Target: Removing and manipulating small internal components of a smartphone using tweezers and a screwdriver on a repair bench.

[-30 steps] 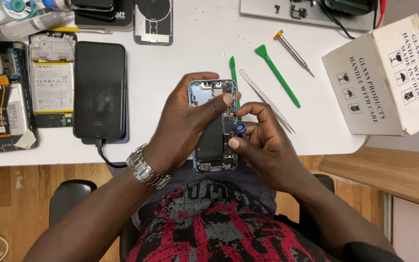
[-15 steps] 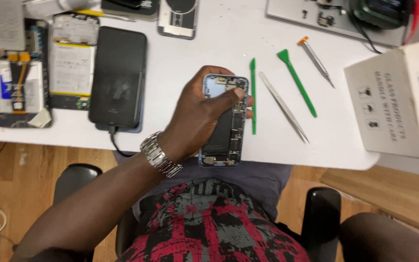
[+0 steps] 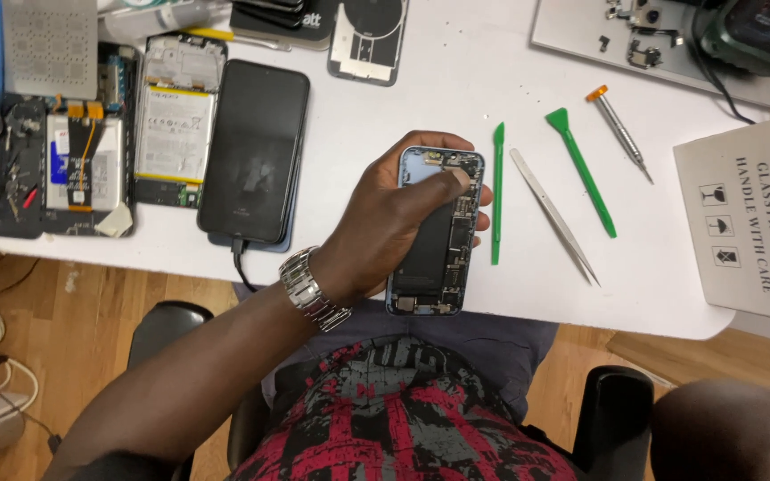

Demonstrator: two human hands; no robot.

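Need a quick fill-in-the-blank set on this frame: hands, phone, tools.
1. The left hand grips an opened phone whose frame is ____ in colour.
2. The two pry tools on the white table are ____ in colour.
3. A metal ____ sits on the left wrist.
4. The screwdriver has an ____ cap.

Missing words: blue; green; watch; orange

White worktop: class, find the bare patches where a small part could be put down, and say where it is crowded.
Bare white table lies between the black phone and the left hand holding the opened phone; also between the tweezers and cardboard box. The left edge, with dismantled phones, is crowded.
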